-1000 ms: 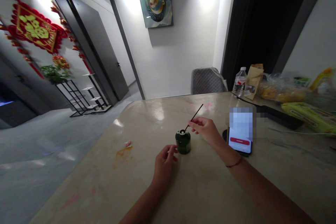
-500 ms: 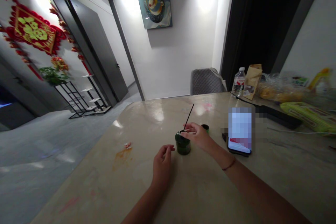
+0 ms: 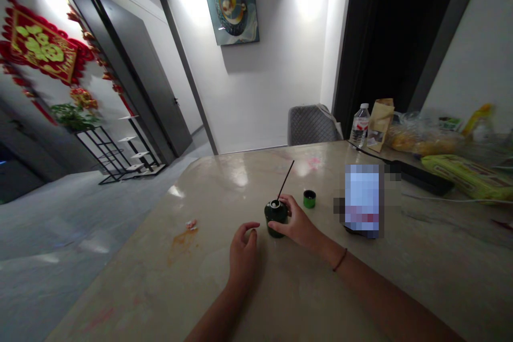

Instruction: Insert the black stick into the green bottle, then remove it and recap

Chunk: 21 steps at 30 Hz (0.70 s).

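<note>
A small dark green bottle [image 3: 272,215] with a pale ring at its mouth stands upright on the table. From the mouth area a thin dark stick [image 3: 286,180] slants up to the right; its lower end is hidden. My right hand [image 3: 300,227] wraps the bottle's right side, thumb in front and fingers behind. Just left of the bottle, my left hand [image 3: 243,254] rests by the tabletop, fingers apart and holding nothing. Behind my right hand sits a green cap [image 3: 309,201], its dark hollow facing up.
A phone [image 3: 362,200], partly blurred out, stands propped to the right. Farther back are a water bottle [image 3: 359,125], a paper bag [image 3: 380,125], a black power strip [image 3: 420,177] and a yellow-green pack [image 3: 467,175]. Crumbs [image 3: 191,224] and an orange stain [image 3: 182,245] lie at left.
My right hand has lowered from the bottle's mouth to its side and gripped it. The cap behind it now shows fully. My left hand's fingers have spread a little.
</note>
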{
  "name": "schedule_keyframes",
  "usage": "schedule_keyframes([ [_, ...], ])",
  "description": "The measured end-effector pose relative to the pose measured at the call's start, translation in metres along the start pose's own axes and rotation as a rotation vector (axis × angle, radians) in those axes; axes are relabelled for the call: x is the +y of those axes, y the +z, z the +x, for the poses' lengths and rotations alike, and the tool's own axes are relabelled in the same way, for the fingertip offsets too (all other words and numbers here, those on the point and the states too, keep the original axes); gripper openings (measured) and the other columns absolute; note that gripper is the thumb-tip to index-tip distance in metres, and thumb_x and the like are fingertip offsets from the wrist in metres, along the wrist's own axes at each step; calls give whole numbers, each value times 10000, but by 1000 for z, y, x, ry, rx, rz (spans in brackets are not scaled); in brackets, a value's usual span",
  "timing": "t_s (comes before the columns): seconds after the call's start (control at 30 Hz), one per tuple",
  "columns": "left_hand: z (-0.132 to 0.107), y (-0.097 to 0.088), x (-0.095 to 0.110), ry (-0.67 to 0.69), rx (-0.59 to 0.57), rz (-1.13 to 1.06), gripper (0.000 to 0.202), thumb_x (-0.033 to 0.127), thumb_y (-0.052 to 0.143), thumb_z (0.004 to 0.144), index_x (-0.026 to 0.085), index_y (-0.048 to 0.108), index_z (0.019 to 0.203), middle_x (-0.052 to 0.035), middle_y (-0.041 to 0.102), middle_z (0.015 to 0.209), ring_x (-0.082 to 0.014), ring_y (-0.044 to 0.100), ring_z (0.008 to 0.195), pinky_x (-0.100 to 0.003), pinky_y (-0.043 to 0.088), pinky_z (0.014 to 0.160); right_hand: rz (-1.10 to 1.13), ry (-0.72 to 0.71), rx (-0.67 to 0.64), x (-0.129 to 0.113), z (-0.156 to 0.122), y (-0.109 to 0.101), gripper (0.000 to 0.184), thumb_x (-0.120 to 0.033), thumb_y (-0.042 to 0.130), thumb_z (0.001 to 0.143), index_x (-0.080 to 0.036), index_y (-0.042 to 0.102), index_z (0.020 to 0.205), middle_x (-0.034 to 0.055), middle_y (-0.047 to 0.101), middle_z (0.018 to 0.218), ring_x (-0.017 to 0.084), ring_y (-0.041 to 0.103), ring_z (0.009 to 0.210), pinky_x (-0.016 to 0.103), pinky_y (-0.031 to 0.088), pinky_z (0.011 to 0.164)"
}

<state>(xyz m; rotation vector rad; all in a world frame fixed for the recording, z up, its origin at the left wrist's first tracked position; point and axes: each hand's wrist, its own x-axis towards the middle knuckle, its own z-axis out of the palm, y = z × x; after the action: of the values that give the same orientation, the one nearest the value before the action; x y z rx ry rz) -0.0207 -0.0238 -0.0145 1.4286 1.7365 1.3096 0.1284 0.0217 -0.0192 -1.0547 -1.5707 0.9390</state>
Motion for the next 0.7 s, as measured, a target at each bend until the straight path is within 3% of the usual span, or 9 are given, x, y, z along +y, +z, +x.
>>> schedule_keyframes([
  [0.1,2,0,-2,24,15,-27,232,290,452,686,182,625,796,-21,624,706,-200,578,729,-322,438,698,-51,-23,7,1,-5,6,620,-231,674,571,-214,368,1110,49,544,1036,184,535,950,338,409,870],
  [0.27,5,2,-10,46,19,-92,199,247,445,674,184,611,762,-60,643,914,-221,561,955,-384,387,890,-118,-46,33,3,-5,8,562,-185,666,548,-204,422,1053,48,534,994,194,518,929,340,409,851],
  [0.7,5,2,-13,41,-1,-69,181,249,428,690,185,590,738,-44,639,830,-206,577,864,-366,411,830,-121,-65,-57,9,21,4,506,-189,674,541,-169,474,1006,41,576,935,173,542,860,312,422,798],
])
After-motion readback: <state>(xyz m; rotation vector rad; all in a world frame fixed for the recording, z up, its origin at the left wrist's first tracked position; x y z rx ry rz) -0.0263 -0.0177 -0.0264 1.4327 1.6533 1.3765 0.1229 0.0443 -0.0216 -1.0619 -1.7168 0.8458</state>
